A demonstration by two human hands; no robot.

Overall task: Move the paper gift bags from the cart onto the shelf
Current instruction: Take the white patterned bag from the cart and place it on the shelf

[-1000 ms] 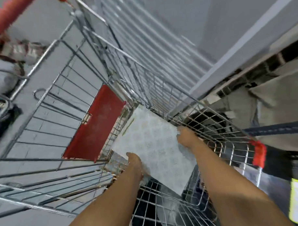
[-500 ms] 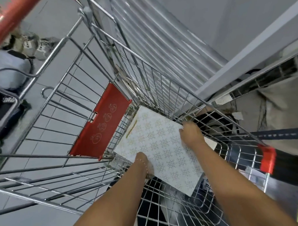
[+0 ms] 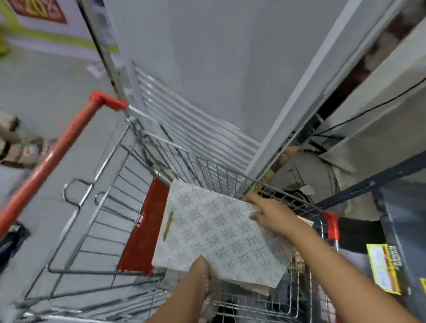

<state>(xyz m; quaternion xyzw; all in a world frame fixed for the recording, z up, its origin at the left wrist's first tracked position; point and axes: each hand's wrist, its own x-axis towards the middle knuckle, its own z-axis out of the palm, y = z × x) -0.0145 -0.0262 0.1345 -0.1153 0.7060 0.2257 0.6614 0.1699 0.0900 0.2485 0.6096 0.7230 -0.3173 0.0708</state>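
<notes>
A flat white paper gift bag [image 3: 217,233] with a grey knot pattern and a gold handle strip is held over the wire shopping cart [image 3: 127,212]. My left hand [image 3: 202,270] grips its near bottom edge. My right hand [image 3: 269,213] grips its far right edge by the cart's rim. More flat bags peek out beneath it at the lower right. The grey shelf [image 3: 407,227] stands to the right of the cart.
The cart has a red handle bar [image 3: 50,162], a red child-seat flap [image 3: 144,226] and a red corner bumper [image 3: 330,223]. Yellow price tags [image 3: 382,267] hang on the shelf edge. A grey slatted panel [image 3: 194,130] rises behind the cart. Someone's legs stand at far left.
The bag has risen out of the cart basket with both hands still on it. The view has tilted up, so the cart handle and the wall come into sight.
</notes>
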